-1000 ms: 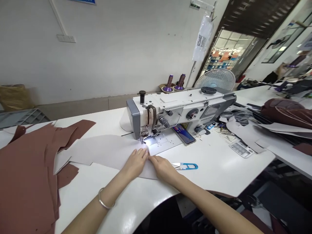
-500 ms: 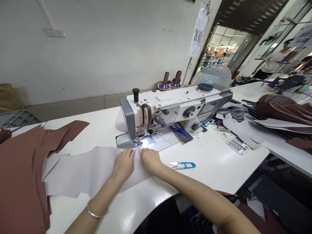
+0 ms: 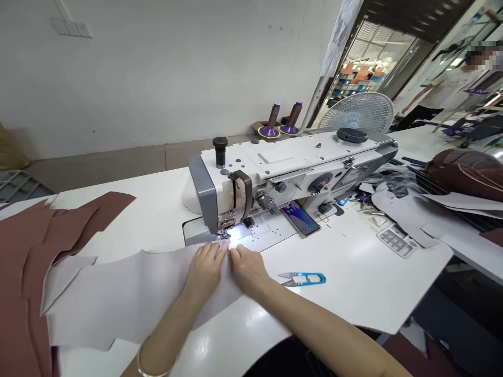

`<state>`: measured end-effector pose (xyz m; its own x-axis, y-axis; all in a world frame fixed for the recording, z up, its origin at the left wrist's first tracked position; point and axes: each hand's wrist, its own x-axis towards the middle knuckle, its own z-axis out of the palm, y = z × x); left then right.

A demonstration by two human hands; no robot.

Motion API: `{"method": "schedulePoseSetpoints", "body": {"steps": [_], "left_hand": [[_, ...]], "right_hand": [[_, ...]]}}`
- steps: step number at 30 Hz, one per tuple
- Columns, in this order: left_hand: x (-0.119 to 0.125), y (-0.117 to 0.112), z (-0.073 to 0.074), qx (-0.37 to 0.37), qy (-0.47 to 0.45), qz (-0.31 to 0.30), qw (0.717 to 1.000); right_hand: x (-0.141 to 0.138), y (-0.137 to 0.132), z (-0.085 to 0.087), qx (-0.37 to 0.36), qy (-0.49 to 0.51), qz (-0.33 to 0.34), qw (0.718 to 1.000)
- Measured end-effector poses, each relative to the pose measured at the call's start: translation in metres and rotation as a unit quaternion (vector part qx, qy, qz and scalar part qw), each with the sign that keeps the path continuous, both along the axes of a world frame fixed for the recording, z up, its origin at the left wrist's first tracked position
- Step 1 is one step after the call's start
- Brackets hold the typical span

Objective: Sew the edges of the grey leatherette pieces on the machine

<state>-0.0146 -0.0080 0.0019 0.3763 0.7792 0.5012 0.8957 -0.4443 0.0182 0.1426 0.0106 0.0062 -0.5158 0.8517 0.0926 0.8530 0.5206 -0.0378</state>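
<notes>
A pale grey sheet of material (image 3: 118, 290), its brown side showing nowhere that I can tell, lies across the table up to the sewing machine's (image 3: 236, 183) needle area. My left hand (image 3: 205, 269) rests flat on the sheet with its fingers stretched toward the lit presser foot (image 3: 225, 235). Close beside it, my right hand (image 3: 249, 267) is curled, thumb and fingers pinching the sheet's right edge just in front of the foot. The needle tip is too small to make out. Blue-handled thread snips (image 3: 310, 278) lie to the right of my right hand.
Brown pieces (image 3: 15, 262) are piled at the left, touching the grey sheet. A phone (image 3: 302, 217) lies under the machine arm. Thread cones (image 3: 271, 121) and a fan (image 3: 357, 115) stand behind. Brown material (image 3: 463, 173) is heaped at right; a person (image 3: 444, 94) stands beyond.
The view has shifted and come slightly closer to the machine. My left fingers have moved nearer to my right hand, by the foot. The right hand keeps its pinch on the sheet's edge.
</notes>
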Motion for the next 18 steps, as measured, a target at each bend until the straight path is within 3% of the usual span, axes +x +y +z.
{"method": "schedulePoseSetpoints", "body": {"steps": [5,18], "left_hand": [[0.0008,0.0006,0.0050,-0.020,0.007,0.005,1.000],[0.0018,0.0039,0.0015,-0.040,-0.023,-0.001,0.999]], "right_hand": [[-0.0005,0.0012,0.0003,-0.005,0.014,0.002,1.000],[-0.0017,0.0019,0.0054,-0.043,0.013,0.034,0.998]]}}
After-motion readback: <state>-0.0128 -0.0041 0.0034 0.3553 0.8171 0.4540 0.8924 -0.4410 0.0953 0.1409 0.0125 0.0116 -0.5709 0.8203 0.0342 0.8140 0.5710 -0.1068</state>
